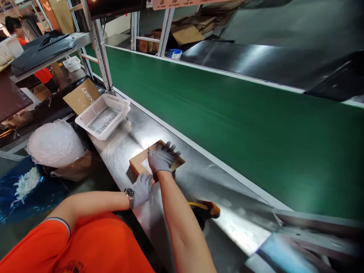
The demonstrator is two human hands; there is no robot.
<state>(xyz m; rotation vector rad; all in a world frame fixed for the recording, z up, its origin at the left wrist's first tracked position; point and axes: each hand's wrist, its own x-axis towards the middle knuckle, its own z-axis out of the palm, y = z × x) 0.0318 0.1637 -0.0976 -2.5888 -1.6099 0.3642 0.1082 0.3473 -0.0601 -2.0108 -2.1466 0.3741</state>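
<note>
We press our right hand (162, 157) flat, fingers spread, on the cardboard box (139, 161); our left hand (141, 189) cups its near edge. Its long axis runs toward the white basket (102, 115).

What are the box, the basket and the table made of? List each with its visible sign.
Box: looks like brown cardboard, matte, with a white label on top.
Basket: likely white plastic, its walls and floor a moulded perforated grid.
Table: seems bare sheet metal, perhaps steel, brushed, with bright glare and swirl marks.
</note>
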